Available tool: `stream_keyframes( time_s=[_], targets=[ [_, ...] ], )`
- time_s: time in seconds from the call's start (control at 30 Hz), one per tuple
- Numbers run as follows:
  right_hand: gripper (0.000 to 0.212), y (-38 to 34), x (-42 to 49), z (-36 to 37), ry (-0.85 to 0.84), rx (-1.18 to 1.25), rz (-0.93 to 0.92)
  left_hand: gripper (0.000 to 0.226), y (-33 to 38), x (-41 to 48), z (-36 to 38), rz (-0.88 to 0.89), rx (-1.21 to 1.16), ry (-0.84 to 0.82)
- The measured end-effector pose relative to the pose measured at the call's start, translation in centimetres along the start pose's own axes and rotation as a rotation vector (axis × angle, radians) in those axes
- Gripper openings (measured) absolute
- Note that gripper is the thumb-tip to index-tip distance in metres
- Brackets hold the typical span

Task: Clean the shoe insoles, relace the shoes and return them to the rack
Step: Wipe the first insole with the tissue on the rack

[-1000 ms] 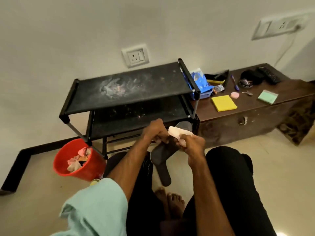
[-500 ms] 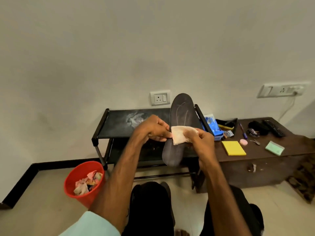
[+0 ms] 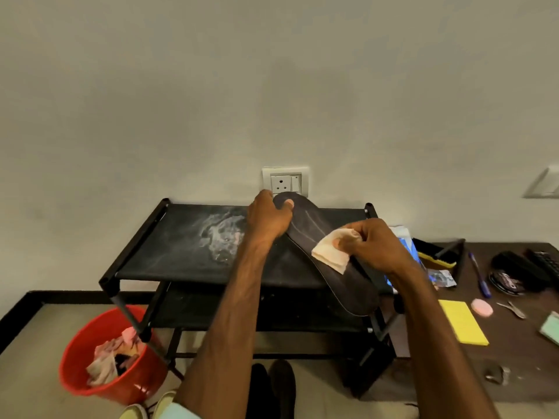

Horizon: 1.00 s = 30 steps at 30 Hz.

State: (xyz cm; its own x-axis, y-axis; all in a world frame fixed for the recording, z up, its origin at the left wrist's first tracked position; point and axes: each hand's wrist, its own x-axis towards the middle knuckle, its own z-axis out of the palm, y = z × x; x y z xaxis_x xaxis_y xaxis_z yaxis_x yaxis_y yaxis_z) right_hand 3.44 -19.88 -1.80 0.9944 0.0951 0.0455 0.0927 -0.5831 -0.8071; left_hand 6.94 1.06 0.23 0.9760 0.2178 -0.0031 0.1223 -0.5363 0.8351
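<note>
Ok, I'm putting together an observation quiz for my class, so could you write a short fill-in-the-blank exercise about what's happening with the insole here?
1. While the left hand grips one end of the insole, the ____ hand pinches the pale wipe against it.
2. The bucket on the floor is ____ in colour.
3. Seen from the camera, the bucket stands to the ____ of the rack.
Missing words: right; red; left.

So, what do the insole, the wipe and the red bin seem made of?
The insole looks like matte dark foam or rubber: it curves without creasing. The wipe seems thin paper or cloth, crumpled. The red bin looks like glossy plastic, with highlights.
</note>
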Motion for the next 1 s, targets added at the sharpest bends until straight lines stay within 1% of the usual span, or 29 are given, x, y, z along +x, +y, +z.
stream_keyframes(
  time_s=[0.1, 0.17, 0.27, 0.33, 0.43, 0.47, 0.5, 0.53, 0.6, 0.67, 0.7, 0.73, 0.8, 0.83, 0.9, 0.97, 1.0],
  targets=[
    [0.009, 1.1, 0.7, 0.0, -0.011, -0.018, -0.01, 0.04, -1.0, 1.5, 1.1, -0.042, -0.063, 0.024],
    [0.013, 1.7, 0.8, 0.2, 0.015, -0.047, -0.011, 0.036, -1.9, 1.6, 1.6, -0.044, -0.16, 0.008],
    [0.017, 1.7, 1.1, 0.9, 0.151, -0.148, -0.03, 0.031, -3.6, 0.5, 2.2, -0.077, -0.28, -0.02],
    [0.017, 0.6, 1.7, 1.9, 0.333, -0.16, -0.128, 0.028, -5.1, -0.2, 2.5, -0.133, -0.398, -0.022],
    [0.014, -2.0, 2.6, 3.7, 0.763, -0.055, -0.347, 0.025, -6.8, -0.6, 2.4, -0.225, -0.571, -0.02],
    [0.014, -2.6, 2.9, 4.4, 0.851, -0.052, -0.414, 0.023, -7.5, -0.5, 2.3, -0.242, -0.623, -0.005],
    [0.014, -3.0, 3.3, 5.2, 0.882, -0.071, -0.461, 0.023, -7.9, -0.4, 2.2, -0.259, -0.656, 0.008],
    [0.015, -3.2, 3.7, 6.1, 0.868, -0.099, -0.484, 0.024, -8.5, -0.2, 2.2, -0.278, -0.688, 0.026],
    [0.022, -2.8, 4.5, 7.9, 0.77, -0.15, -0.458, 0.031, -9.6, 0.3, 2.2, -0.304, -0.721, 0.084],
    [0.027, -2.3, 5.1, 9.6, 0.657, -0.189, -0.425, 0.053, -10.1, 0.9, 1.8, -0.28, -0.683, 0.133],
    [0.028, -2.2, 5.3, 10.3, 0.622, -0.21, -0.442, 0.063, -10.3, 1.1, 1.5, -0.257, -0.648, 0.138],
    [0.028, -2.2, 5.5, 10.8, 0.604, -0.234, -0.472, 0.068, -10.4, 1.2, 1.2, -0.236, -0.611, 0.125],
    [0.028, -2.3, 5.7, 11.3, 0.575, -0.269, -0.5, 0.062, -10.6, 1.2, 1.1, -0.213, -0.546, 0.06],
    [0.029, -2.3, 6.0, 11.5, 0.541, -0.269, -0.474, 0.056, -10.7, 1.1, 1.1, -0.203, -0.515, 0.026],
    [0.03, -2.3, 6.2, 12.2, 0.422, -0.266, -0.394, 0.048, -10.9, 0.8, 1.1, -0.175, -0.449, -0.024],
    [0.029, -2.0, 6.1, 12.7, 0.325, -0.283, -0.355, 0.052, -10.5, 0.4, 0.9, -0.138, -0.326, -0.022],
    [0.027, -1.8, 5.9, 12.7, 0.315, -0.265, -0.35, 0.058, -10.2, 0.3, 0.8, -0.125, -0.222, 0.005]
  ],
)
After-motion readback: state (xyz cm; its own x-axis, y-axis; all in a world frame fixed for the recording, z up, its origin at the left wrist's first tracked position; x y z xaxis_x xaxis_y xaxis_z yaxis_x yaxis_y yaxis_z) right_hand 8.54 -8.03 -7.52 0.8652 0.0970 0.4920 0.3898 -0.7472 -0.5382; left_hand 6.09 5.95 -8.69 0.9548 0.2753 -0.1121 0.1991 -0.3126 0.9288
